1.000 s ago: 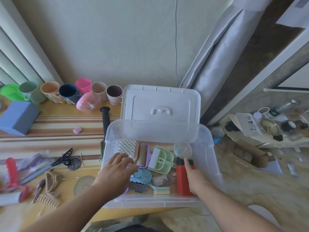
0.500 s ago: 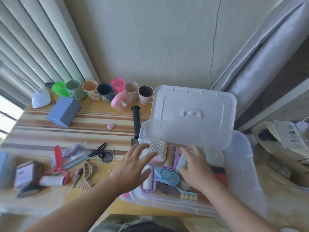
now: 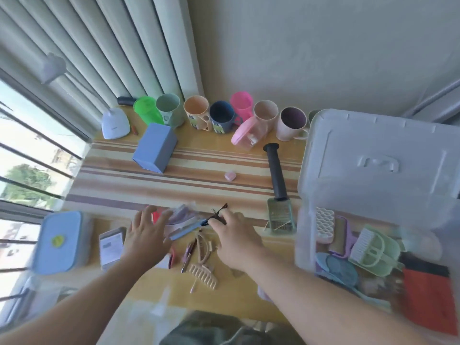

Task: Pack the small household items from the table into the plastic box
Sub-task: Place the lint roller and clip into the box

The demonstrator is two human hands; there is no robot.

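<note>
Head view: both hands left the plastic box [image 3: 302,235]; right hand [image 3: 236,239] fingers pinch black scissors [image 3: 218,215], left hand [image 3: 146,235] spread.

bright daylight from the left window [image 3: 29,155] — motion-blurred, edges warped.

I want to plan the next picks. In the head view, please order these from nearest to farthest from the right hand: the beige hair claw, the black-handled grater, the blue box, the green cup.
From the right hand:
1. Beige hair claw, just below the hand, toward the person.
2. Black-handled grater, to its right, beside the plastic box.
3. Blue box, farther back and left.
4. Green cup, back left, by the wall.
</note>
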